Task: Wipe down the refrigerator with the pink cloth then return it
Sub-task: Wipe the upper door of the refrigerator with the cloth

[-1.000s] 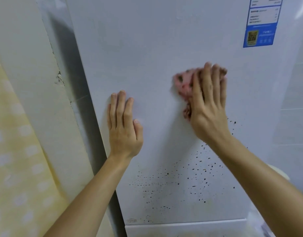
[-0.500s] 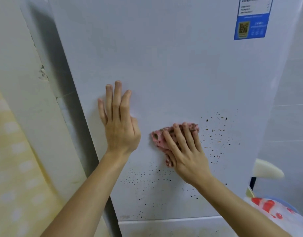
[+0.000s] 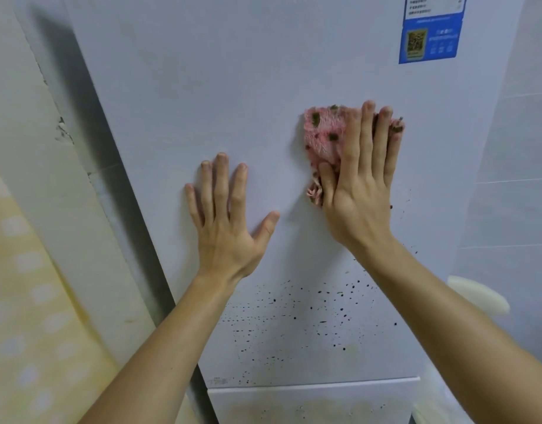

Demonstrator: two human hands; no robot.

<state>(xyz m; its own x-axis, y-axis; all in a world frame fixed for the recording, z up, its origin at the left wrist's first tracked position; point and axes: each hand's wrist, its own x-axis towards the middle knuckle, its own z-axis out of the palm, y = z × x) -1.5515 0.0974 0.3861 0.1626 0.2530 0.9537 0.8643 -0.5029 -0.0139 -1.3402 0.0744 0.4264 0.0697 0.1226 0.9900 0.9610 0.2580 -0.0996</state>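
The white refrigerator door (image 3: 233,87) fills the view, with dark specks (image 3: 309,310) scattered over its lower part. My right hand (image 3: 361,185) presses a pink cloth (image 3: 323,136) with dark spots flat against the door, fingers pointing up; the cloth shows to the left of and above my fingers. My left hand (image 3: 226,218) lies flat on the door to the left, fingers spread, holding nothing.
A blue and white label (image 3: 430,32) sticks to the door at the upper right. A yellow patterned curtain (image 3: 28,301) hangs at the left beside a pale wall (image 3: 25,142). The lower door's top edge (image 3: 312,390) shows below. A white rounded object (image 3: 477,295) sits at the right.
My right hand slid the pink cloth down the door and then back up to the right. My left hand stayed flat on the door, its thumb now spread out.
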